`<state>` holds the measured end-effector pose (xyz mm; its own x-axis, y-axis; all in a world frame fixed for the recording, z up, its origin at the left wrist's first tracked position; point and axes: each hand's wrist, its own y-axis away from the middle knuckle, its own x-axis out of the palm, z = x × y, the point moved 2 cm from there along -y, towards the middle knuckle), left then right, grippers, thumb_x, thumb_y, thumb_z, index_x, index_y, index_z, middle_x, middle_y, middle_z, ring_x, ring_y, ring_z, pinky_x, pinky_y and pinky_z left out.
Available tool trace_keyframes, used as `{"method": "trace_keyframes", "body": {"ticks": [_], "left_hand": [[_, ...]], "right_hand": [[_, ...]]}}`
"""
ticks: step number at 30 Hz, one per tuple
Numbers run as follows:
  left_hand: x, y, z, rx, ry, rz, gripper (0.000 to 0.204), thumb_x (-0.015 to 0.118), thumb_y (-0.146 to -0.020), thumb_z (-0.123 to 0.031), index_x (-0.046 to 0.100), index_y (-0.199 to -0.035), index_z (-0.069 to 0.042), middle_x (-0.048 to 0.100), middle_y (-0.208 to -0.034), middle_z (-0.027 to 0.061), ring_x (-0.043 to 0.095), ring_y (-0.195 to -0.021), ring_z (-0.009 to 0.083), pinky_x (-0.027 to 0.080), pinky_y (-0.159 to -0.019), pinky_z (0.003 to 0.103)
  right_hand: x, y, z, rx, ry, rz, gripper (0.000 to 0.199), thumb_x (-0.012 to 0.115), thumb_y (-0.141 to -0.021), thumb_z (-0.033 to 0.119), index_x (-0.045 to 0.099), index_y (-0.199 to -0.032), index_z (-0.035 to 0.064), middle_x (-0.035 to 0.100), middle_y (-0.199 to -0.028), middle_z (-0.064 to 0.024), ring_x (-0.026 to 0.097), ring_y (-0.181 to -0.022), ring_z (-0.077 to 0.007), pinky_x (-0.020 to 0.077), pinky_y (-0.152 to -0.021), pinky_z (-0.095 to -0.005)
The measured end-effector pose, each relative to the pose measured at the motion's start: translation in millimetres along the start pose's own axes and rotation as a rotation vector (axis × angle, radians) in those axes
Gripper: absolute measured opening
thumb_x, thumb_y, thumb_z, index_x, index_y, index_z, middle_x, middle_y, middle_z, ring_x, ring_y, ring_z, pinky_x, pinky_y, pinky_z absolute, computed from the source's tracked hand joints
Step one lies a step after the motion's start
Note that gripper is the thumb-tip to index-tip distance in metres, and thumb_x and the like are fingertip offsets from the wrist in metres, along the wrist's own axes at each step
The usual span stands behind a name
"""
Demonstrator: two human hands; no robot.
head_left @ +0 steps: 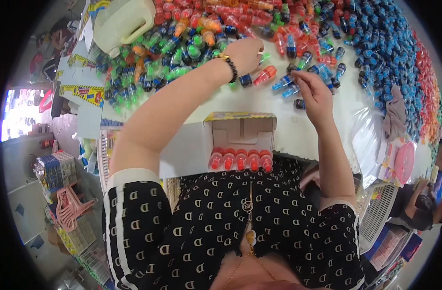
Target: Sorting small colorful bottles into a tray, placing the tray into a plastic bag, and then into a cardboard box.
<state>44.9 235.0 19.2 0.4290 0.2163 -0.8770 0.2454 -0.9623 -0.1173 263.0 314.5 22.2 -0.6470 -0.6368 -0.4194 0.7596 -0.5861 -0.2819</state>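
My left hand (245, 59) reaches to the far middle of the table, its fingers curled round a small green-tipped bottle (265, 57), most of which the hand hides. On the right, my right hand (316, 95) has thumb and fingers brought together beside small blue bottles (282, 83); what lies in the pinch is too small to tell. A red-orange bottle (265, 76) lies loose between the two hands. Close to my body stands an open cardboard box (242, 128), with a row of several red-capped bottles (241, 159) along its near side.
Heaps of green bottles (182, 60), red bottles (235, 19) and blue bottles (383, 43) cover the table's far side. A pale plastic jug (124, 26) lies far left. Clear plastic film (363, 128), a grey cloth (396, 113) and a pink round item (405, 162) are at right.
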Motion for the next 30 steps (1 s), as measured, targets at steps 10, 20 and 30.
{"method": "trace_keyframes", "body": {"ticks": [10, 20, 30], "left_hand": [[29, 7, -61, 0.377, -0.591, 0.332, 0.019, 0.058, -0.084, -0.017, 0.067, -0.100, -0.012, 0.060, -0.113, 0.0090, 0.056, -0.113, 0.0260, 0.046, -0.087, 0.041], [49, 12, -14, 0.690, -0.580, 0.180, 0.025, 0.055, -0.084, -0.018, 0.064, -0.107, -0.014, 0.051, -0.123, 0.0058, 0.050, -0.118, 0.0226, 0.044, -0.088, 0.040], [47, 6, -12, 0.680, -0.600, 0.188, 0.023, 0.054, -0.086, -0.019, 0.066, -0.106, -0.014, 0.057, -0.115, 0.0037, 0.052, -0.114, 0.0215, 0.045, -0.087, 0.038]], "right_hand": [[2, -87, -49, -0.317, 0.487, -0.009, 0.022, 0.061, -0.085, 0.007, 0.068, -0.106, 0.0098, 0.065, -0.103, -0.0088, 0.062, -0.098, -0.0261, 0.0485, -0.086, -0.0338], [24, -133, -57, -0.360, 0.933, 0.227, 0.028, 0.063, -0.075, 0.011, 0.070, -0.102, 0.0166, 0.058, -0.123, -0.0034, 0.047, -0.122, -0.0257, 0.0363, -0.103, -0.0450], [27, -134, -77, -0.356, 0.779, 0.195, 0.030, 0.062, -0.085, 0.019, 0.062, -0.114, 0.0147, 0.059, -0.126, -0.0074, 0.052, -0.122, -0.0295, 0.0406, -0.102, -0.0424]]}}
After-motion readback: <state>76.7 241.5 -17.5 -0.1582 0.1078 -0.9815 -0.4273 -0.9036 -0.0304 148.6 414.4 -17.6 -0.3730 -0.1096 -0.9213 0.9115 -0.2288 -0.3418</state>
